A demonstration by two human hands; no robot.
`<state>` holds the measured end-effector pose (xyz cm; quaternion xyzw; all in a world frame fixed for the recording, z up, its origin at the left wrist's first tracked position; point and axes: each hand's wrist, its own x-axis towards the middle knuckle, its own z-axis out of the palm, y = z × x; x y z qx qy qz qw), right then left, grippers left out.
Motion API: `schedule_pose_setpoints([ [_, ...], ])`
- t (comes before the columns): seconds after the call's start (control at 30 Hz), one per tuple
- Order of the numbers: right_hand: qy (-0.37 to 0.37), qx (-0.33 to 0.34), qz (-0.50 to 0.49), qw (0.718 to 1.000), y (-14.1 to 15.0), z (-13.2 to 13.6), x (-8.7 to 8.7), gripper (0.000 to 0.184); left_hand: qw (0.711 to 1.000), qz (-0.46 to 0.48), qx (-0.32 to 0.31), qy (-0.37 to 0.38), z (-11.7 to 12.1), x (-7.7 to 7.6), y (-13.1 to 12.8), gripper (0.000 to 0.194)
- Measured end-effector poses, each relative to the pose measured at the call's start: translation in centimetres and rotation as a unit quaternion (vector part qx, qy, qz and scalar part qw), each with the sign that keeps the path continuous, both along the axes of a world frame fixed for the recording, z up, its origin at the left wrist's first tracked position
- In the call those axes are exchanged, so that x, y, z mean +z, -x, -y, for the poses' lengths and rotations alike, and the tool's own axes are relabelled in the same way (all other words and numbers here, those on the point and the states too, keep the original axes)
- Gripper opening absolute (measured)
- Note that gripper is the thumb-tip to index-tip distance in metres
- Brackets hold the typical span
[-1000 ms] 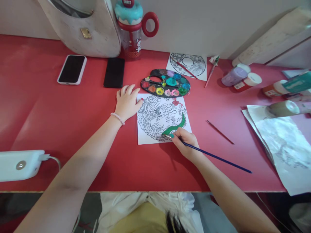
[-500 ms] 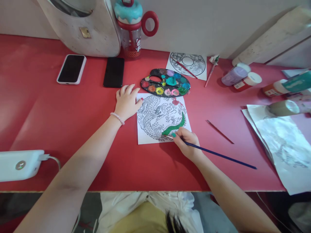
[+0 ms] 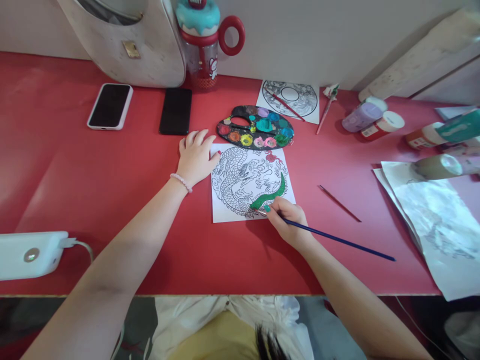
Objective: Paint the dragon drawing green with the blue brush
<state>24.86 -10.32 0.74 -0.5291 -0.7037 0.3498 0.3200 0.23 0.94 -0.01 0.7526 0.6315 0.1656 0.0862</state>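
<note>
A white sheet with a printed dragon drawing (image 3: 240, 180) lies on the red table, one curved band of the body painted green and a small patch at the upper right red. My right hand (image 3: 287, 220) pinches a long dark-blue paintbrush (image 3: 341, 241), its tip on the lower end of the green band. Spread flat on the table, my left hand (image 3: 197, 157) has its thumb on the sheet's left edge. Just behind the sheet sits a black paint palette (image 3: 255, 128) with wells of many colours.
Beside the sheet lies a thin red brush (image 3: 340, 203). Paint bottles (image 3: 363, 115) and loose papers (image 3: 438, 225) occupy the right. Two phones (image 3: 175, 111), a handbag (image 3: 138, 55) and a cup (image 3: 202, 55) stand behind my left hand. A power bank (image 3: 33, 255) is at left.
The blue brush's back end has swung slightly up and right, while its tip stays near the lower end of the green band. My left hand has not moved.
</note>
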Motion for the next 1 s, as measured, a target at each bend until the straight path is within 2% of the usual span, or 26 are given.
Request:
schedule_pose_setpoints([
  [1.0,-0.008,-0.007,-0.021,1.000,-0.05,-0.07,-0.12,0.030,1.000,0.001,0.002,-0.005,0.02,-0.07,0.04,0.040],
])
